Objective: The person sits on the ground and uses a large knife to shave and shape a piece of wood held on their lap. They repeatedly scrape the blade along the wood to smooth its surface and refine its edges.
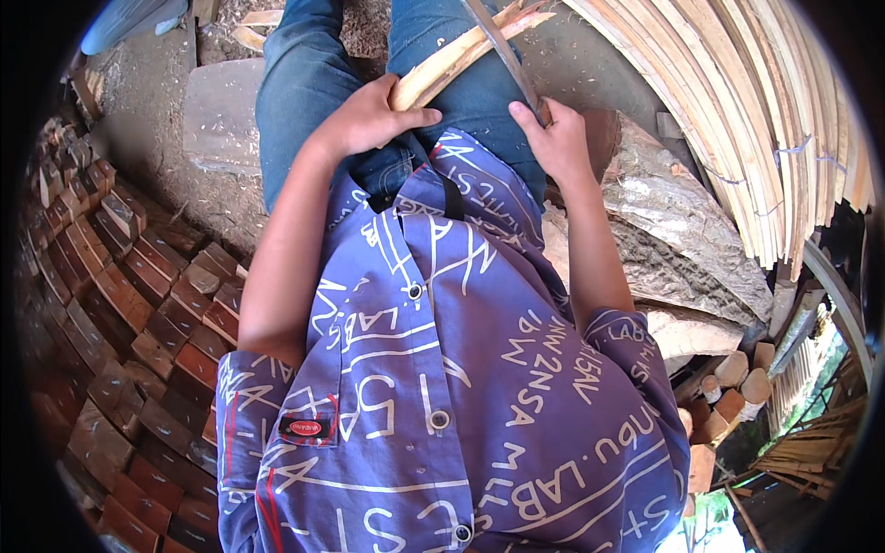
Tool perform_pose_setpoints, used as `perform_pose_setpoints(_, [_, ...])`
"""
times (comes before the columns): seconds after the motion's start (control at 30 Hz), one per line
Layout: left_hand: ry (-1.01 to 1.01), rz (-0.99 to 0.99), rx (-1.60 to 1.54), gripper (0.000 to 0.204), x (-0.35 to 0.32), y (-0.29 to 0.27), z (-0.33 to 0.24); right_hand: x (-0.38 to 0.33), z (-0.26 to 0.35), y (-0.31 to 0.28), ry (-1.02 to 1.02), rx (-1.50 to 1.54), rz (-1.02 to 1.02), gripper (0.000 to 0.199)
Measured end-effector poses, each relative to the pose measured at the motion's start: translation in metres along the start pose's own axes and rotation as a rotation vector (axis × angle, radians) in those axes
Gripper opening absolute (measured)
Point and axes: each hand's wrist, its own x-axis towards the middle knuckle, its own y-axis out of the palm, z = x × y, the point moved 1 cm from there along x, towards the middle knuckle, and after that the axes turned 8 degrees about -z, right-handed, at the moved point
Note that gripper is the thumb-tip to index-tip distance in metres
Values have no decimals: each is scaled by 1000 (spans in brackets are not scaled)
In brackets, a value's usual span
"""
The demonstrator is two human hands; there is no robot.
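My left hand (373,118) is wrapped round the near end of a pale split stick of wood (444,66), its thumb pointing right. The stick slants up to the right over my thighs and ends in splintered, partly reddish tips. My right hand (559,138) grips the handle of a long-bladed knife (501,48), thumb along the grip. The narrow grey blade points up and left and crosses over the stick near its far end; whether it touches the wood I cannot tell. The blade's tip runs out of the picture's top edge.
Stacked brown wooden blocks (124,304) fill the left side. At upper right stand tied bundles of long pale slats (737,111). A large rough piece of timber (678,212) lies beside my right arm, with short cut logs (733,369) behind it. Chips litter the ground around a flat slab (221,115).
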Motion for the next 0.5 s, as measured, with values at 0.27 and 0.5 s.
perform_pose_setpoints(0.27, [83,-513,290,58,-42,-7,-13,2,33,-22,-15,-117,119,49])
perform_pose_setpoints(0.5, [261,-675,215,41,-73,-16,-46,-14,57,-29,-75,29,140,49])
